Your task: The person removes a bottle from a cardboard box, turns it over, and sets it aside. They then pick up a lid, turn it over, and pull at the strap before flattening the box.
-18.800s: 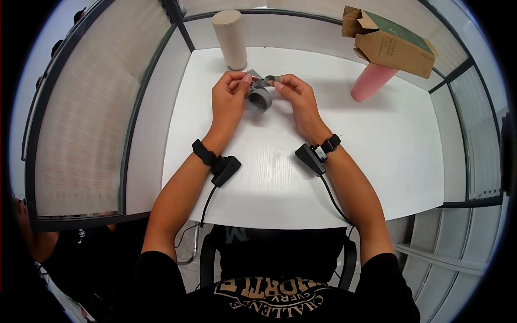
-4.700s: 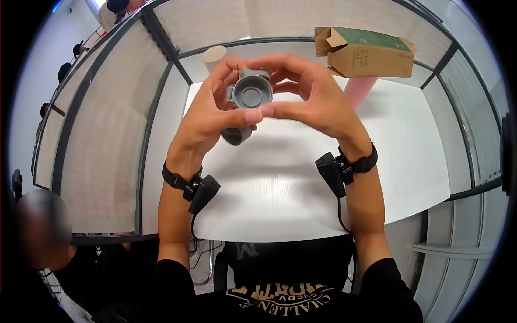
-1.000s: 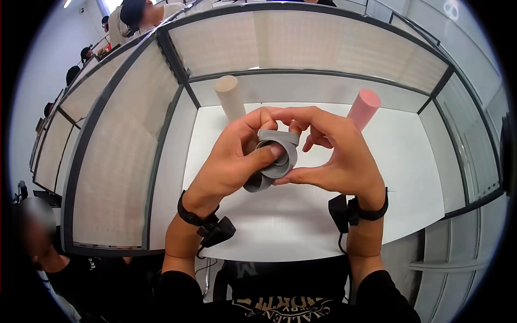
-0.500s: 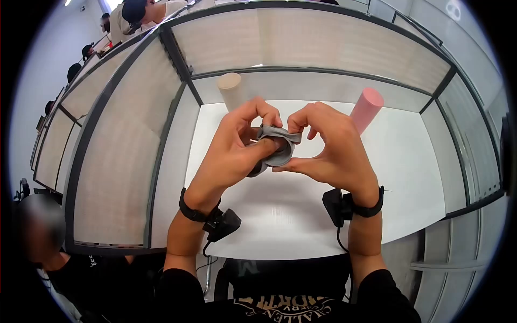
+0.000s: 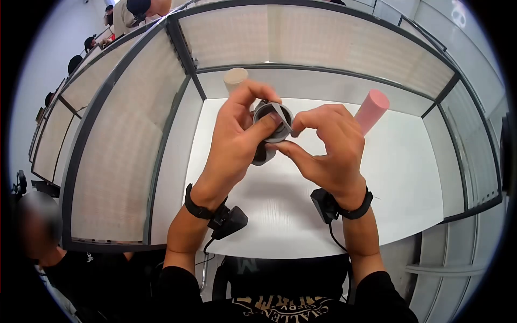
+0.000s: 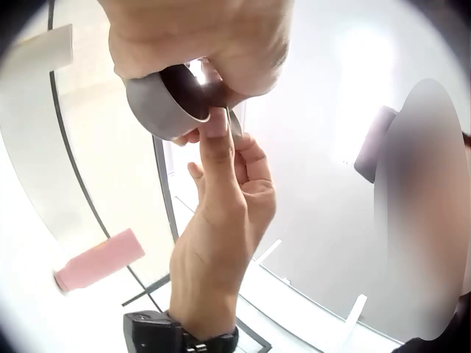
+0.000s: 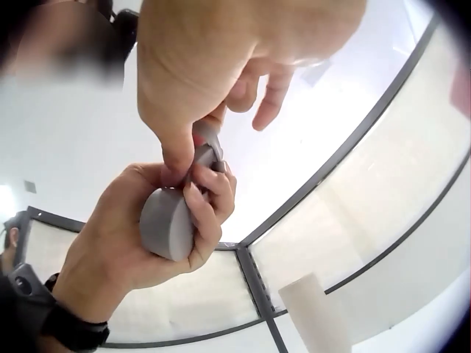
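In the head view my left hand (image 5: pixel 231 137) grips a grey bottle lid (image 5: pixel 284 138), with the thumb inside its round opening and the fingers over the far rim. A flat grey strap (image 5: pixel 280 114) crosses that opening. My right hand (image 5: pixel 334 145) holds the lid's right side, index fingertip at the strap's end and thumb under the rim. A second rounded grey part (image 5: pixel 263 156) hangs below the opening; the right wrist view shows its smooth outside (image 7: pixel 168 224) in the left palm. The lid is held up above the table.
A beige cylinder (image 5: pixel 236 77) stands at the back left of the white table (image 5: pixel 280 215), partly behind my left hand. A pink cylinder (image 5: pixel 371 112) stands at the back right. Framed partition panels (image 5: pixel 323 40) enclose the table; another person sits beyond the left panel.
The cardboard box seen earlier by the pink cylinder is out of view. Over the last second both hands have raised the lid slightly; the strap has swung from the far rim to across the opening.
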The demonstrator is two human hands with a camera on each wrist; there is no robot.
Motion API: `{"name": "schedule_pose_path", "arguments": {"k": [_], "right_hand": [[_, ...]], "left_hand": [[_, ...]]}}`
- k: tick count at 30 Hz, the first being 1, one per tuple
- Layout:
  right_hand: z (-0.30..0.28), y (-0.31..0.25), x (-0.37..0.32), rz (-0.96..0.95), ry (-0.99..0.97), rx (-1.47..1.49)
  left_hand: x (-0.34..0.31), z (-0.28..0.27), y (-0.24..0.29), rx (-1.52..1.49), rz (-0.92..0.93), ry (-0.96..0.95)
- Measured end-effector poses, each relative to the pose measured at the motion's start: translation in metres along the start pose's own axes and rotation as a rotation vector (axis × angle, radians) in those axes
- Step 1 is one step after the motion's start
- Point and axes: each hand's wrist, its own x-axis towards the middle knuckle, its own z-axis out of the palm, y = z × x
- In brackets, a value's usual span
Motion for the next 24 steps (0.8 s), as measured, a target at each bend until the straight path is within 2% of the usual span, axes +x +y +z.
{"name": "schedule_pose_path", "arguments": {"k": [1, 4, 5, 6, 10, 11, 15, 17, 24], "right_hand": [[-0.002, -0.001, 0.002, -0.013, 0.007, -0.014], [-0.008, -0.005, 0.003, 0.058, -0.024, 0.035], [-0.011, -0.003, 0.004, 0.077, -0.042, 0.057], [-0.013, -0.001, 0.003, 0.134, -0.059, 0.116], [-0.013, 0.009, 0.001, 0.316, -0.111, 0.359], [-0.014, 0.011, 0.002, 0.336, -0.132, 0.407], [-0.014, 0.018, 0.000, 0.385, -0.153, 0.501], [-0.013, 0.024, 0.000, 0.379, -0.136, 0.502], [-0.015, 0.026, 0.001, 0.415, -0.079, 0.376]], "left_hand": [[0.000, -0.002, 0.004, 0.019, -0.042, -0.032], [0.010, -0.012, 0.011, 0.024, 0.020, -0.250], [0.007, -0.010, 0.016, 0.031, 0.000, -0.243], [0.010, -0.021, 0.018, 0.131, 0.030, -0.356], [0.009, -0.039, 0.019, 0.183, -0.084, -0.373], [0.013, -0.044, 0.013, 0.207, -0.016, -0.391], [0.015, -0.040, 0.009, 0.263, 0.081, -0.302], [0.015, -0.036, 0.006, 0.270, 0.060, -0.238], [0.014, -0.020, -0.006, 0.328, 0.199, -0.081]]}}
